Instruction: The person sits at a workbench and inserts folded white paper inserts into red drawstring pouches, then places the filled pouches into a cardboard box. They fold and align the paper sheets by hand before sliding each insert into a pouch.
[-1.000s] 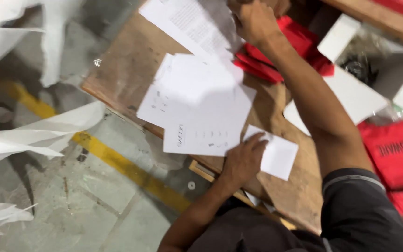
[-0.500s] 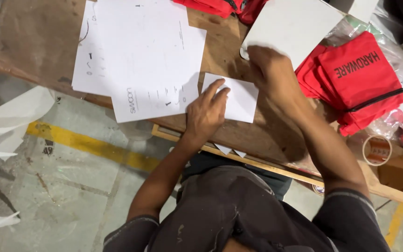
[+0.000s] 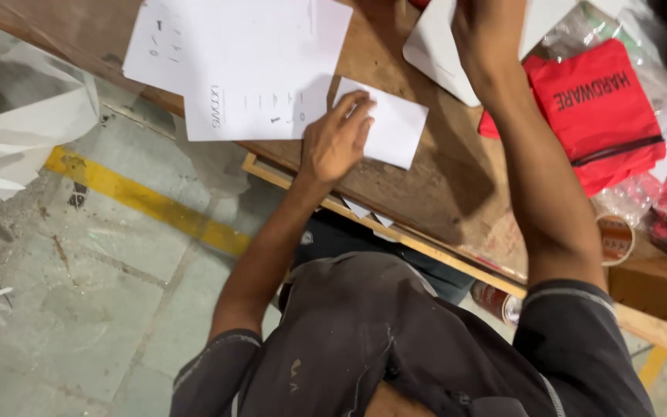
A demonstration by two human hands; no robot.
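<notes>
**Now: left hand flat on the small sheet, right hand up at the white board**

Right, my left hand [image 3: 339, 143] is down on the small white sheet [image 3: 391, 127], fingers [image 3: 358, 108] stretched out and lying flat on its left part, pressing rather than gripping. That sheet sits on the wooden bench [image 3: 441, 193], not far in from the near edge, with its left corner just touching the big white papers [image 3: 248, 62] spread over the bench's left end. Those papers carry some small dark marks, and their lower edge hangs a little past the bench edge.

My right hand [image 3: 488, 38] is further in, toward the far edge, resting against a white board [image 3: 434, 50]. I see only the back of the hand, so whether those fingers are curled round the board or just laid on it, I cannot tell.

Off to the right end lies a red fabric bag [image 3: 600, 116] in clear plastic wrap, touching the white board's side. Near the bench's near edge, just right of my forearm, stands a roll of brown tape [image 3: 615, 238], with a cardboard box [image 3: 654, 287] beside it. Below the bench edge, a yellow line [image 3: 140, 197] runs across the grey floor [image 3: 79, 309].
</notes>
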